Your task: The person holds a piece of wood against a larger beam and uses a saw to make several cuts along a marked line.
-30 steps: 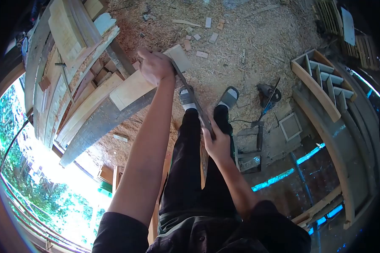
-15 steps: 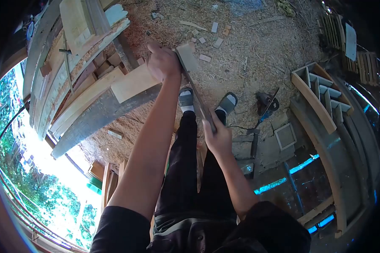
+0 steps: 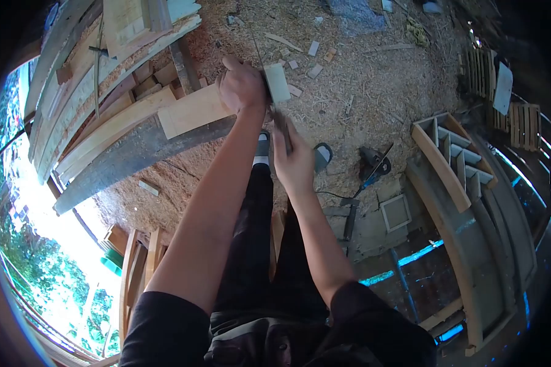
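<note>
Hands are drawing together: right hand (image 3: 292,165) gripping the long blade (image 3: 280,125) is sliding up toward left hand's (image 3: 242,85) grip clasping the wood block (image 3: 277,82).

I see my left hand (image 3: 242,85) on a pale, freshly cut wood block (image 3: 278,82), its face smooth and matt. My right hand (image 3: 292,164) grips a dark, dull metal blade (image 3: 281,125) that looks worn, not shiny. Left of the block, the stacked planks (image 3: 122,116) are raw timber; one broad board (image 3: 138,153) among them is grey and weathered, rough-surfaced. Around the block the ground (image 3: 361,92) is coarse sawdust and shavings, dry and fibrous. Right of the block, the shelved frame (image 3: 453,153) is unfinished light wood. My trousers (image 3: 257,244) are matt black cloth.
</note>
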Motion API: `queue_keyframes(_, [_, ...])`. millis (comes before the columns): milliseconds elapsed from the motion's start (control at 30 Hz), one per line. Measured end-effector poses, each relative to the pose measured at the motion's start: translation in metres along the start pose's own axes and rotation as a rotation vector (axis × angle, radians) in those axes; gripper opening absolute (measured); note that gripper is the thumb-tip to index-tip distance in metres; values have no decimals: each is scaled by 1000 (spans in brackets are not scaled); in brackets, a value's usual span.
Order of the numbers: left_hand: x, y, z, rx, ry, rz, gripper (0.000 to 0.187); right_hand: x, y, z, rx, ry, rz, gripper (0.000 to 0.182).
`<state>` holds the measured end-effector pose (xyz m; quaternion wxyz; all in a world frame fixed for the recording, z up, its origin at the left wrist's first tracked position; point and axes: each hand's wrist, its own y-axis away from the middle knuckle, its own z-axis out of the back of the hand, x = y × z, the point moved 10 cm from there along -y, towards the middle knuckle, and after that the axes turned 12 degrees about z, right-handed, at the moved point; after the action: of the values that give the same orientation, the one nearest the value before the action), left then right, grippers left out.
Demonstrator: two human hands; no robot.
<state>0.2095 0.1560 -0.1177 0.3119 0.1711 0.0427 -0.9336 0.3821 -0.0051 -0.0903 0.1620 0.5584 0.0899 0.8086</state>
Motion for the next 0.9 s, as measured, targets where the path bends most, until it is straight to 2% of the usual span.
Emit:
queue_keyframes(67, [2, -1, 1, -19, -25, 13, 17, -4, -4, -9, 24, -67, -54, 51])
queue_keyframes(133, [-3, 0, 6, 1, -43, 30, 16, -2, 37, 11, -153, 31, 193, 50])
queue_keyframes(200, [-5, 1, 9, 19, -47, 48, 15, -21, 96, 31, -41, 54, -62, 47])
queue_keyframes(267, [-3, 0, 6, 65, -78, 64, 14, -36, 136, 50, -33, -104, -76, 47])
queue_keyframes(300, [-1, 0, 7, 66, -67, 78, 14, -41, 144, 58, -26, -89, -69, 47])
queue_keyframes(367, [-3, 1, 11, 48, -3, 41, 12, -62, 161, 73, -86, -275, -209, 45])
queue_keyframes(433, [0, 0, 11, 39, 85, 20, 12, -53, 140, 78, -46, -251, -235, 48])
queue_keyframes(500, [3, -2, 16, 26, 172, -11, 13, -28, 111, 76, -12, -234, -132, 51])
queue_keyframes(567, [-1, 0, 20, 94, 225, -125, 20, -33, 99, 71, -1, -181, -118, 56])
queue_keyframes(600, [4, -3, 27, 84, 221, -117, 20, -26, 90, 67, -9, -185, -70, 57])
queue_keyframes(667, [-4, 9, 27, 280, 173, -388, 36, -18, 84, 59, -14, -215, -18, 59])
queue_keyframes(700, [8, 10, 36, 267, 153, -374, 36, -16, 83, 53, 10, -229, -18, 59])
queue_keyframes(767, [11, 30, 60, 200, 159, -610, 70, -8, 82, 48, -39, -315, -16, 58])
queue_keyframes(800, [18, 29, 65, 191, 141, -599, 70, -2, 81, 43, -29, -317, -4, 58])
queue_keyframes(867, [21, 33, 61, 290, 67, -659, 97, 5, 81, 35, -13, -307, 18, 57])
queue_keyframes(900, [26, 30, 60, 286, 66, -655, 97, 10, 81, 33, -13, -286, 40, 57])
